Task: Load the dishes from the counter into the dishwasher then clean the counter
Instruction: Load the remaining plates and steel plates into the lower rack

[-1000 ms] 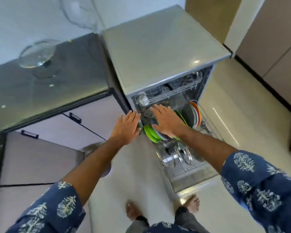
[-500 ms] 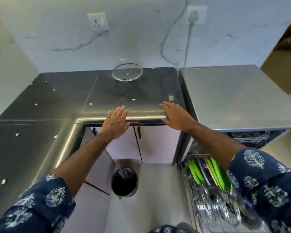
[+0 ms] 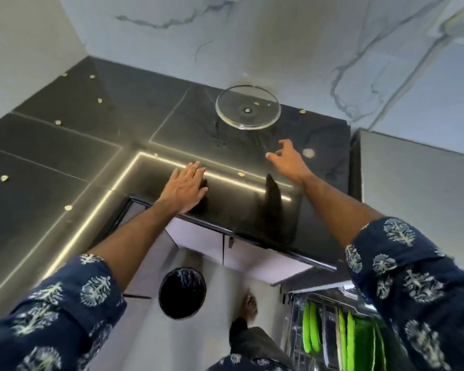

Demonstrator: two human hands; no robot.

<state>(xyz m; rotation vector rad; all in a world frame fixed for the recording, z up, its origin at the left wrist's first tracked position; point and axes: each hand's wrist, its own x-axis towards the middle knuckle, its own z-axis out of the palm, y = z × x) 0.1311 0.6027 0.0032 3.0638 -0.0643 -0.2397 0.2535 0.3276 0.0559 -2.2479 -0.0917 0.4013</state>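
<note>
Reaching with my right hand, fingers spread and empty, toward the glass lid at 11 o'clock, I rest my flat left hand on the counter, probably for balance.

No text, label, brand, number or sign can be read anywhere in this view. The dark tabletop, the marble wall and the glass lid near the tabletop's back edge carry no legible markings.
</note>
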